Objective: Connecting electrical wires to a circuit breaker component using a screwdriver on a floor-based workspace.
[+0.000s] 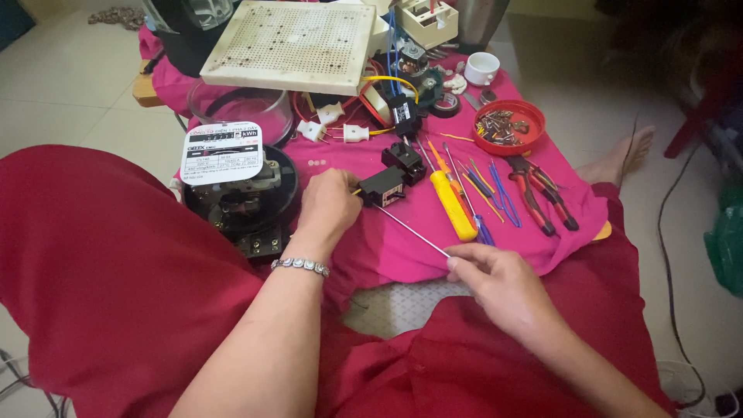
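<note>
My left hand (pixel 329 205) rests on the pink cloth (pixel 387 240) and steadies a small black plastic block (pixel 382 186) with its fingertips. My right hand (pixel 495 277) pinches the near end of a thin metal rod (pixel 410 229), whose far tip reaches the black block. A second black block (pixel 404 159) lies just beyond the first. A bracelet sits on my left wrist.
An opened black round meter (pixel 240 197) with a white label plate stands at left. A yellow-handled screwdriver (pixel 453 203), red-handled pliers (pixel 542 197), loose coloured wires and a red dish of screws (pixel 509 126) lie at right. A perforated white board (pixel 288 45) and white cup (pixel 481 68) are behind.
</note>
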